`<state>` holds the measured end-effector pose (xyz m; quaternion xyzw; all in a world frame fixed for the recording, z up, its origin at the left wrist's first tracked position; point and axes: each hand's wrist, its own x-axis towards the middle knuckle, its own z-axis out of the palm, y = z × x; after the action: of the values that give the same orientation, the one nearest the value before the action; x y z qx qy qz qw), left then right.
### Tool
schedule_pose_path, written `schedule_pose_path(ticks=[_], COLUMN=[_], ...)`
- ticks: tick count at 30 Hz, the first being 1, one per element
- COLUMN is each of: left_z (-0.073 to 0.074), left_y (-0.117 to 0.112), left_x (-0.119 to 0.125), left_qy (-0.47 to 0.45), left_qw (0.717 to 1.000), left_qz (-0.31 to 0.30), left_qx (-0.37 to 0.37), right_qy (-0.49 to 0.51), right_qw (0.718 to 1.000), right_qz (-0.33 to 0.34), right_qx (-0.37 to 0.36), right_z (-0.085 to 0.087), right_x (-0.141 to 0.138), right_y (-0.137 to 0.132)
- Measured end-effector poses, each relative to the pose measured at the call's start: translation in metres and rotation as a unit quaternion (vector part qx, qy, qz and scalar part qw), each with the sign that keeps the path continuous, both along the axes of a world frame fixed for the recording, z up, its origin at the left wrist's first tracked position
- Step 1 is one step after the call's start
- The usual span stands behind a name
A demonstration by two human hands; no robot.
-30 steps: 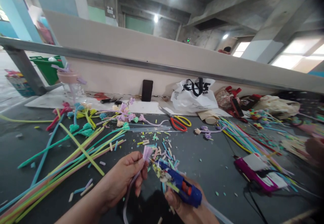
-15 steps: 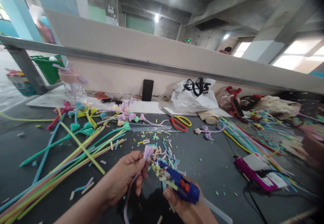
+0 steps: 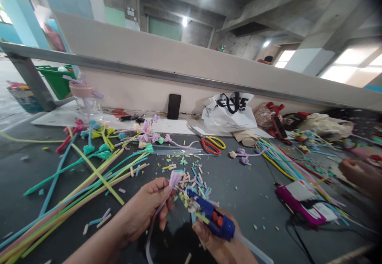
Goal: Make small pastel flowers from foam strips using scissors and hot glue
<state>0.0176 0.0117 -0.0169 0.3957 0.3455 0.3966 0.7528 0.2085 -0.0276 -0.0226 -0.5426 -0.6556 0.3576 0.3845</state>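
Pinched in my left hand (image 3: pixel 149 204) is a lilac pipe-cleaner flower (image 3: pixel 174 179), its tufted head up and its long stem hanging down toward me. My right hand (image 3: pixel 222 240) grips a blue hot glue gun (image 3: pixel 209 212) with a clear glue stick out of its back end. Bits of coloured scrap cling around the gun's nozzle, which points at the flower just beside it. Whether the tip touches the flower I cannot tell. Short cut pieces (image 3: pixel 193 180) in many colours lie scattered behind both hands.
Long coloured stems (image 3: pixel 83 200) and finished flowers (image 3: pixel 147 132) spread over the left. Scissors (image 3: pixel 210 142) and a phone (image 3: pixel 174 106) are at the back, near a white bag (image 3: pixel 229 113). A purple box (image 3: pixel 304 202) with cords sits right, near another person's hand (image 3: pixel 359 176).
At the far right, the other person's hand has come lower and further into view. My own hands, the flower and the glue gun have hardly moved.
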Motion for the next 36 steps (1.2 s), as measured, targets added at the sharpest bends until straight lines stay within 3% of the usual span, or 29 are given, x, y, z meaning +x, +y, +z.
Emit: schedule_pose_path(ticks=[4,10,21,27,36], left_z=[0.001,0.000,0.002,-0.003,0.001], left_y=[0.000,0.000,0.000,0.001,0.002], left_x=[0.000,0.000,0.001,0.001,0.000], left_qy=[0.010,0.018,0.034,0.033,0.020], left_qw=[1.000,1.000,0.999,0.999,1.000], left_qz=[-0.002,-0.003,-0.006,-0.003,0.000], left_qx=[-0.002,-0.010,0.000,0.005,-0.020], right_qy=[-0.040,-0.070,-0.079,-0.107,-0.121], right_qw=[0.999,0.997,0.996,0.992,0.991], right_qz=[-0.009,0.032,-0.013,0.036,0.039], right_qx=[0.026,0.009,0.043,0.049,0.043], right_z=[0.006,0.014,0.012,0.014,0.014], right_x=[0.000,0.001,-0.002,0.000,0.009], right_y=[-0.001,-0.001,-0.001,-0.002,-0.001])
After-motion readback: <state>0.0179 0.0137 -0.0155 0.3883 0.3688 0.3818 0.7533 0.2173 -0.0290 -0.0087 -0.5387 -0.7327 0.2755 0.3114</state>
